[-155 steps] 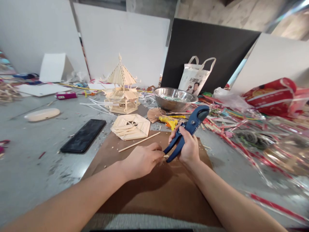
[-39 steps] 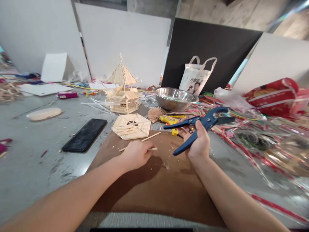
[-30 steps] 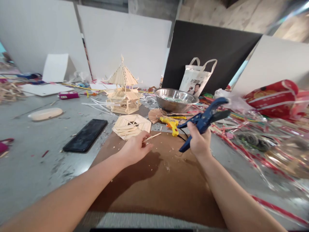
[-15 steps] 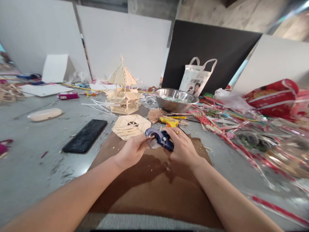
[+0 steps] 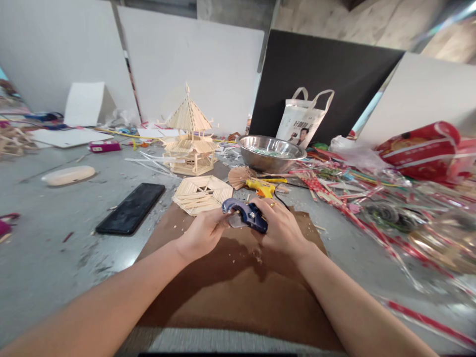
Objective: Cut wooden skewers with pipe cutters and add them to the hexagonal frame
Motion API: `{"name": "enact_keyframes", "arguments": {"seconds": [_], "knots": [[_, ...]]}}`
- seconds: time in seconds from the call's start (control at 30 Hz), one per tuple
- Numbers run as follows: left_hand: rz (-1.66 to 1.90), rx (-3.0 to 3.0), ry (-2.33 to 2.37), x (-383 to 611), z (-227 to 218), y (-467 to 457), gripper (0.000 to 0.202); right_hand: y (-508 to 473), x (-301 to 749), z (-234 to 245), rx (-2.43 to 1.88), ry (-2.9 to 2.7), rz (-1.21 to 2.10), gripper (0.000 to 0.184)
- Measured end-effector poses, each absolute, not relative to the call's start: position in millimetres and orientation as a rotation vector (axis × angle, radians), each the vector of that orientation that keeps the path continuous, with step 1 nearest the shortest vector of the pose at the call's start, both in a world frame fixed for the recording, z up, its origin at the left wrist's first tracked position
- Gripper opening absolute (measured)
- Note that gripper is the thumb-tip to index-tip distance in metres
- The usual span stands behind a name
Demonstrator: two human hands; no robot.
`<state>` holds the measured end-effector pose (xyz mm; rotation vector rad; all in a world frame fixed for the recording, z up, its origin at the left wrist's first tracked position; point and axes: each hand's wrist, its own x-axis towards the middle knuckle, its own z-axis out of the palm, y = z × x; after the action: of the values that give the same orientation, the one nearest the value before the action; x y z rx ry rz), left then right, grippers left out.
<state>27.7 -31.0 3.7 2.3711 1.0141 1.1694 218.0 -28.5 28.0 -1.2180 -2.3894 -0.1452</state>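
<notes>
My right hand (image 5: 280, 225) is wrapped round a dark blue hand cutter (image 5: 250, 214), which has a curved jaw and a pale, wide blade. It looks like a pipe cutter. At the jaw's left end, my left hand (image 5: 203, 233) is closed in a pinch. What lies between its fingertips is too small and hidden to make out. Both hands are above a brown board (image 5: 238, 302) dotted with tiny chips. Just beyond them lies a flat hexagonal panel of thin wooden sticks (image 5: 197, 193). A yellow glue gun (image 5: 261, 187) rests behind my right hand.
A stick-built pagoda model (image 5: 191, 144) stands at the back, beside a steel bowl (image 5: 271, 153) and a white bag (image 5: 300, 121). On the left lie a black phone (image 5: 131, 208) and a whitish oval case (image 5: 69, 175). Red-and-white wrappers and sticks (image 5: 353, 215) clutter the right.
The cutter has shifted very slightly in my hands, its jaw end a little further left. Otherwise the hands and surroundings look the same.
</notes>
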Motion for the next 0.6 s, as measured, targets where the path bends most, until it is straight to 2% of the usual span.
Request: {"name": "enact_keyframes", "arguments": {"seconds": [0.6], "knots": [[1.099,2.318,0.977,27.1,5.8,-32.0,0.022,-27.4,219.5,27.5,-1.222,-2.420,-0.177,0.039]]}}
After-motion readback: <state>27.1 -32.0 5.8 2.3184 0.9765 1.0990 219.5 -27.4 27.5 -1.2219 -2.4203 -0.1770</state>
